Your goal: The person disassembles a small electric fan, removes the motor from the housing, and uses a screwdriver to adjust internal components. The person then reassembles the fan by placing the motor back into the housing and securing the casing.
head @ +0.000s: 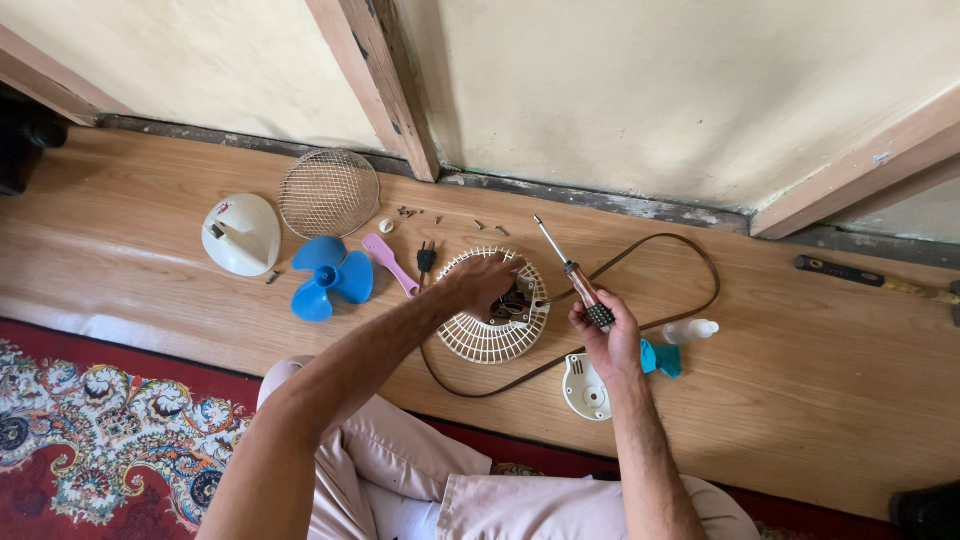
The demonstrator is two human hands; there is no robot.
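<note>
My left hand (480,283) rests on the middle of a white round fan grille (478,340), fingers at the small motor part (518,301) in its centre. My right hand (612,340) grips a screwdriver (572,272) with a clear reddish handle, its shaft pointing up and left, off the grille. A dark brown power cord (700,262) loops around the grille, ending in a black plug (426,259). Under my right wrist lies a white round base piece (584,390).
On the wooden floor lie a blue fan blade (330,277), a white dome cover (241,234), a wire mesh guard (328,192), a pink strip (390,262), several loose screws (410,212), a small white bottle (692,330), a teal piece (663,359) and a black-handled tool (865,279). A patterned red rug (100,430) lies nearby.
</note>
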